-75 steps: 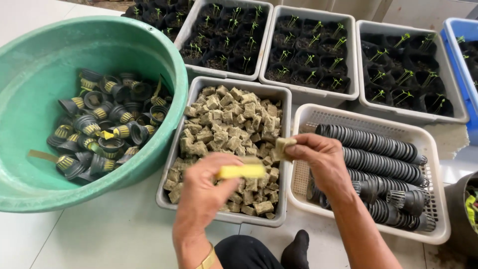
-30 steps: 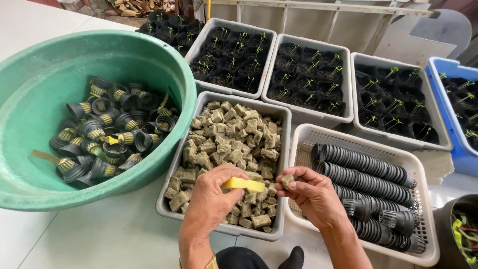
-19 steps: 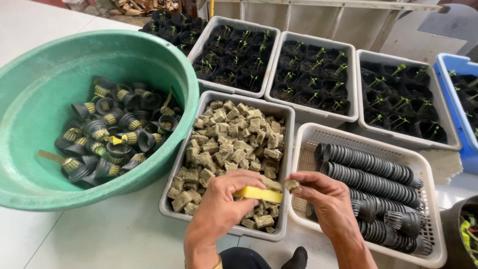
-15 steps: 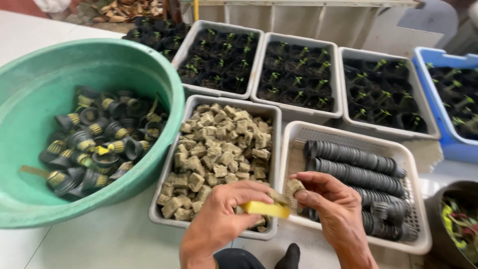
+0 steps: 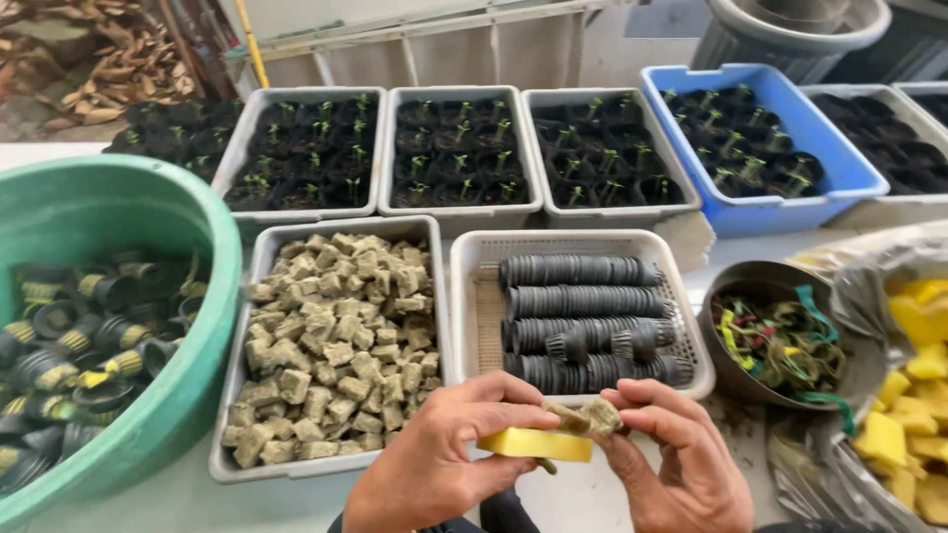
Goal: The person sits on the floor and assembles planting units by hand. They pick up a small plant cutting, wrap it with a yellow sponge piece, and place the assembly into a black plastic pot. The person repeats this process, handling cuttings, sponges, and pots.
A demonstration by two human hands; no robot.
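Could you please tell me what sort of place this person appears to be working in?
Probably a plant nursery or hydroponic propagation bench: grey trays of seedlings in small black pots, a tray of brownish growing cubes, and a basket of stacked black net pots.

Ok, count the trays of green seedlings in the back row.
4: three grey trays side by side, left, middle, right, and a blue tray to their right. More dark pots sit at both far edges, cut off.
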